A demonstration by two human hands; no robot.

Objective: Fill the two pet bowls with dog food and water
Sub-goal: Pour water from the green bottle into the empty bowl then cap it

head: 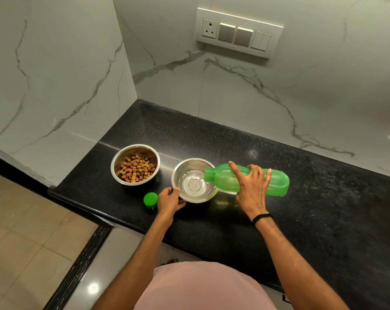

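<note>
Pink shirt [203, 287]: closest to the lens, at the bottom edge. Both bare forearms reach from it to the black table [324, 209].
Left hand [169, 201]: its fingers [175, 190] are curled on the near-left rim of the water bowl [190, 161], thumb on top of the rim. I judge this steadies the light steel bowl so it cannot slide or tip under the stream.
Right hand [251, 186]: fingers wrapped over the middle of the green bottle [277, 184] and clamped on it. A black wristband [261, 218] sits on that wrist.
Green bottle: tipped nearly level, open mouth over the right rim of the water bowl, base pointing away to the right. It is held low, probably to keep splashing down.
Water [195, 186]: a clear, shallow pool covering the bowl's bottom, rippled below the bottle's mouth and well short of the rim.
Food bowl [113, 164]: on the table just left of the water bowl and a little behind it, not touching. Kibble [137, 168] covers its bottom, so the food half looks done.
Green cap [150, 199]: on the table near the front edge, just left of the left hand, set out of the pour's way.
Step in hand: pouring water, the second half of the task, and seemingly only partway.
Risk: with the mouth so close to the rim, a steeper tilt could send water over the bowl's right side.
Switch panel [238, 33]: on the marble wall behind, well apart.
</note>
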